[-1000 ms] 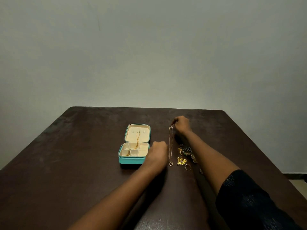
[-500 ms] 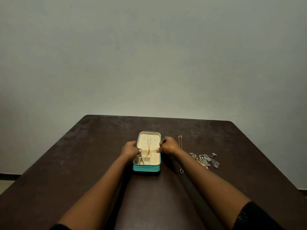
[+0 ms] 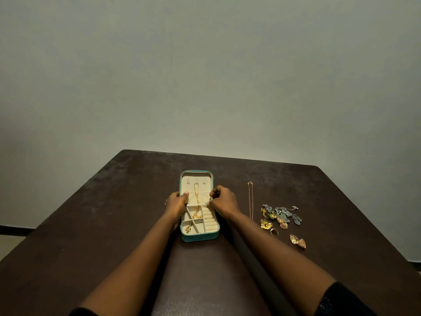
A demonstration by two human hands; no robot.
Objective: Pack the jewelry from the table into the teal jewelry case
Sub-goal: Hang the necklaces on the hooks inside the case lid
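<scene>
The teal jewelry case (image 3: 200, 236) lies open in the middle of the dark table (image 3: 91, 224), its cream lid laid back. A gold chain (image 3: 196, 197) hangs from the lid into the compartments. My left hand (image 3: 176, 204) grips the case's left edge at the hinge, thumb on the lid. At the right edge, my right hand (image 3: 222, 200) has its fingers curled and pinches the lid's rim. A thin gold necklace (image 3: 250, 199) lies straight to the right. Beyond it sits a pile of silver and gold pieces (image 3: 281, 215), a ring (image 3: 274, 232) and gold earrings (image 3: 298, 241).
A plain pale wall rises behind the table's far edge (image 3: 218, 156). A dark skirting strip (image 3: 16, 230) shows at the left, past the table's side.
My right hand left the thin necklace on the table and came to the case. My left hand moved to the case's left side. The case now sits squarely in front of me.
</scene>
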